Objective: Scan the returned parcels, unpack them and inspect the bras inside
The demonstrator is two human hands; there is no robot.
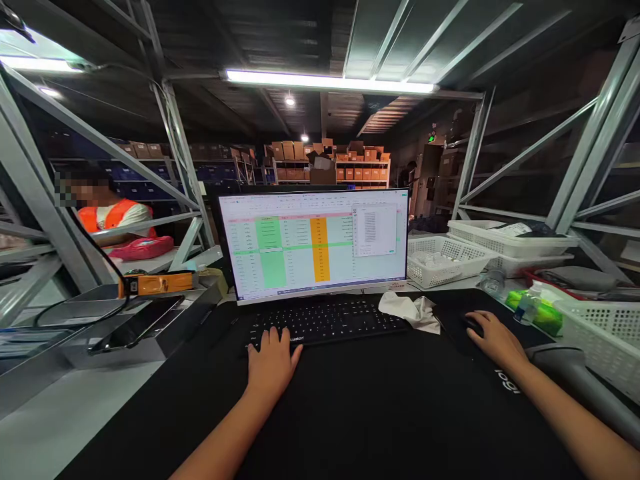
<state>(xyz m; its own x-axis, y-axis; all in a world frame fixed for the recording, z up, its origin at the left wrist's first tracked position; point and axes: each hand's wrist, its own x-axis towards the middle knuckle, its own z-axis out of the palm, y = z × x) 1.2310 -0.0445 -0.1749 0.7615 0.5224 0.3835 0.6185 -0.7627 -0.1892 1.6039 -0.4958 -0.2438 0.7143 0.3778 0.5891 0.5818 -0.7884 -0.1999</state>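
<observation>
My left hand (271,359) rests on the left end of a black keyboard (330,320), fingers spread over the keys and thumb out to the side. Over on the right, my right hand (495,339) is curved over a dark computer mouse (473,325), which it mostly covers. Behind the keyboard stands a monitor (300,267) with a spreadsheet of green and orange columns and a small window at its right. A crumpled white tissue (411,311) lies between the keyboard and the mouse, against the keyboard's right end.
White baskets (445,263) stand behind at the right, with a clear bottle (528,305) and a grey handheld scanner (565,363) nearer. A phone (143,323) lies in a grey tray at the left. Metal frame posts flank the desk; a person in an orange vest (117,215) is beyond.
</observation>
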